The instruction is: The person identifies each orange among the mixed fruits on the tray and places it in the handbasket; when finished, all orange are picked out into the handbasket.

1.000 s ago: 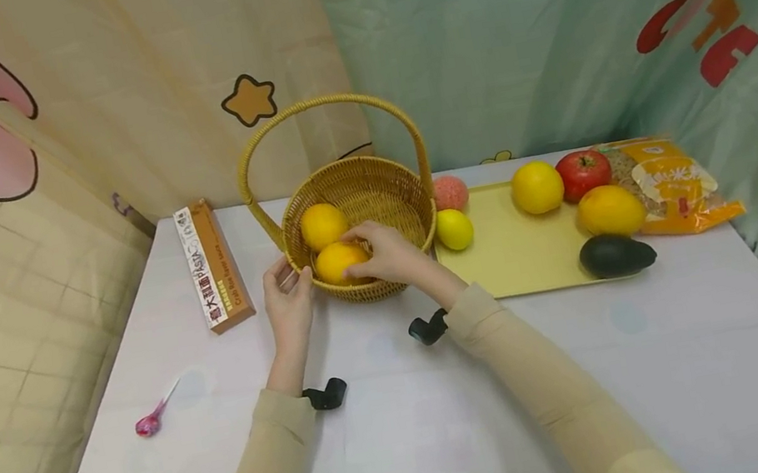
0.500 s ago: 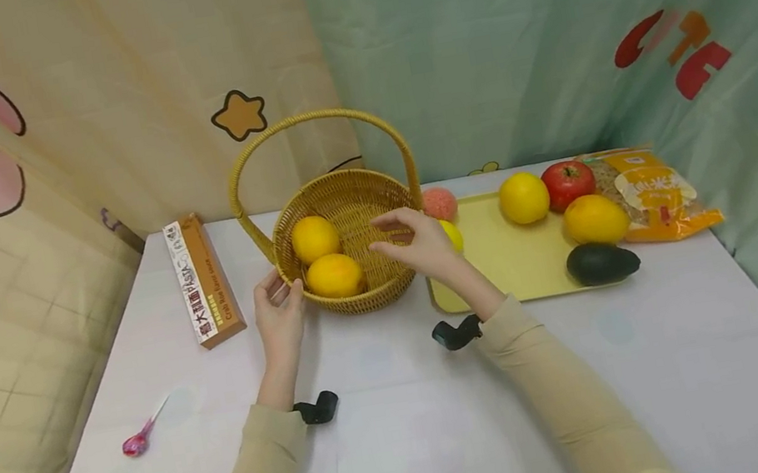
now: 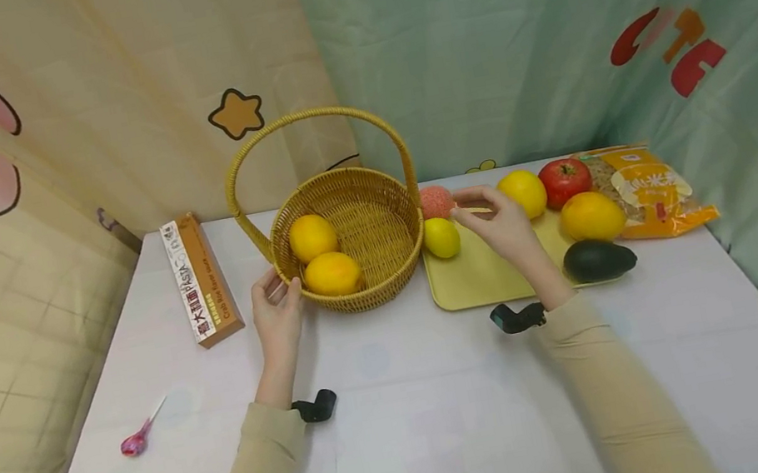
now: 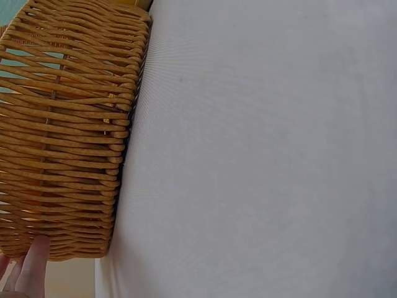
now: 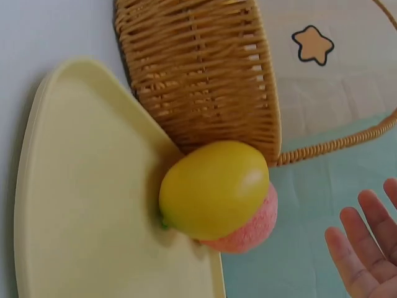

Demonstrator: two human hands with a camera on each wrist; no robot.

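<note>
A woven basket [image 3: 380, 240] with a tall arched handle holds two yellow-orange fruits [image 3: 313, 237] on its left side. My left hand [image 3: 276, 314] holds the basket's left front side; its thumb lies against the weave in the left wrist view, while the other fingers are partly hidden. My right hand [image 3: 503, 227] hovers over the yellow tray [image 3: 477, 274], fingers apart, nothing between them. Near its fingertips are a pink textured ball [image 3: 435, 201] and a yellow-green lemon [image 3: 442, 237]. The right wrist view shows the lemon [image 5: 214, 189] overlapping the ball, both beside the basket.
On the tray's right side sit a yellow fruit [image 3: 523, 192], a red pomegranate-like fruit [image 3: 566, 181], an orange-yellow fruit [image 3: 592, 217] and a dark avocado [image 3: 600, 259]. An orange grain bag [image 3: 656, 192] lies behind. Left are a pasta box [image 3: 202, 280] and a lollipop [image 3: 137, 441].
My right hand has let go of the front fruit in the basket and moved right, out over the tray. The left hand has stayed at the basket. The view has shifted slightly.
</note>
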